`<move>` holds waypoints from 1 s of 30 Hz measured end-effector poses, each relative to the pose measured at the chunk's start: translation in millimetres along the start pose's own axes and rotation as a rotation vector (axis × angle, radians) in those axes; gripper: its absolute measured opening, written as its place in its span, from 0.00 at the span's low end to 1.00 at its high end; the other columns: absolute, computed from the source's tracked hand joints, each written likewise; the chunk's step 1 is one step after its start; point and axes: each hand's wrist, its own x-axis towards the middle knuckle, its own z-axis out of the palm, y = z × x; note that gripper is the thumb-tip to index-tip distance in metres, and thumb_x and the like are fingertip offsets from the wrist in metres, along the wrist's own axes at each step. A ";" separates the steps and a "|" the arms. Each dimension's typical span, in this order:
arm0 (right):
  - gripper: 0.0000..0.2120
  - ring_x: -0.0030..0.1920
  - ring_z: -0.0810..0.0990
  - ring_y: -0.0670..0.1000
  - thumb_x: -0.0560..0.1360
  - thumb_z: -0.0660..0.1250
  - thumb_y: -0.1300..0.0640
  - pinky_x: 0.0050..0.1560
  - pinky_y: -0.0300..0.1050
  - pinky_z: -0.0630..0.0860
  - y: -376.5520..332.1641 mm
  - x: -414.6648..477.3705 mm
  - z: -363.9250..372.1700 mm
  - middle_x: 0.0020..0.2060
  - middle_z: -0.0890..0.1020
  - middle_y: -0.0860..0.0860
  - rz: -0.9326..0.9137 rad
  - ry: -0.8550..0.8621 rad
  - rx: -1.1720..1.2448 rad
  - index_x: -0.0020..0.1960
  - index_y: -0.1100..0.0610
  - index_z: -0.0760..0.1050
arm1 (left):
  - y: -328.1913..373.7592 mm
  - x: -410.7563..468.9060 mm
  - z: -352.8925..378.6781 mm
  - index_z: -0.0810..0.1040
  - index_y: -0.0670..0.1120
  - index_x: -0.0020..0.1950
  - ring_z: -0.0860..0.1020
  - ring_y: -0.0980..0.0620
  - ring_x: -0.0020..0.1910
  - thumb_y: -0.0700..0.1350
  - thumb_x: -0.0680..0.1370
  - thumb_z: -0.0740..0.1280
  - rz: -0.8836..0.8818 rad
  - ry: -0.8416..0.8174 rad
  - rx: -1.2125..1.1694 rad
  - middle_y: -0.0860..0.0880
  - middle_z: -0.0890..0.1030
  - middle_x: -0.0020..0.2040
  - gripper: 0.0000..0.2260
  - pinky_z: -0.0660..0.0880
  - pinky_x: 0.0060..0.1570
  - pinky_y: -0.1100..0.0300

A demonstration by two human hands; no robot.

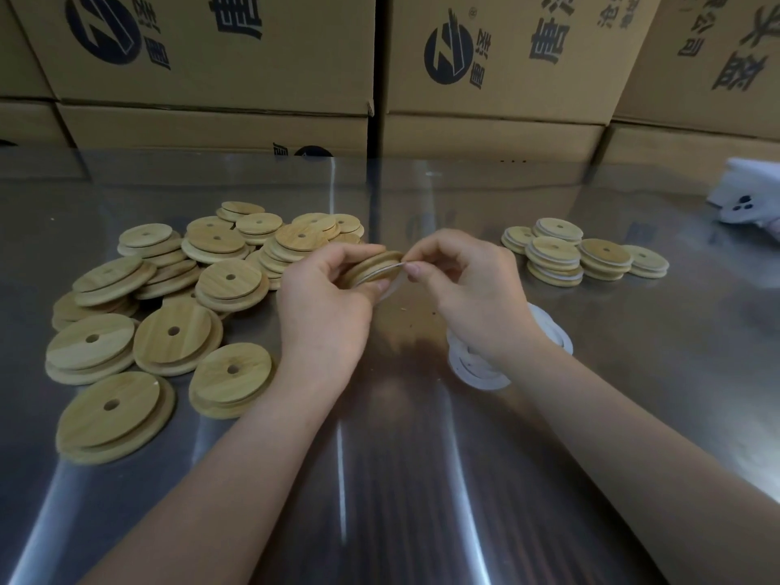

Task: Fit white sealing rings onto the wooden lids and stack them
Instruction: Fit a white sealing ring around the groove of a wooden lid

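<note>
- The left hand [327,297] holds one wooden lid [373,266] up above the shiny tabletop [422,479]. Its fingers are curled around the lid, which is tipped on its edge.
- The right hand [468,289] pinches a thin white ring [390,274] with its thumb and first finger, right at the rim of that lid. Part of the ring lies along the lid's edge and part hangs loose below it.
- A big loose pile of lids [169,297] lies on the tabletop to the left. Each one has a small hole in the middle.
- A few short stacks of lids [578,257] sit to the right, farther back. White rings show between those lids.
- A heap of white rings [548,331] lies on the tabletop just under the right wrist, partly hidden by it.
- Brown cardboard boxes [211,57] with dark print stand in a wall behind the tabletop.
- Something white [747,196] with dark spots sits at the far right edge. I cannot tell what it is.
</note>
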 end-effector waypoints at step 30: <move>0.03 0.37 0.76 0.40 0.74 0.71 0.63 0.40 0.28 0.68 2.9 0.6 -0.5 0.35 0.78 0.40 -0.082 -0.082 -0.091 0.44 0.56 0.80 | 1.8 -5.0 -0.7 0.81 0.51 0.52 0.79 0.62 0.49 0.40 0.73 0.74 0.065 -0.042 0.138 0.59 0.81 0.46 0.10 0.75 0.52 0.69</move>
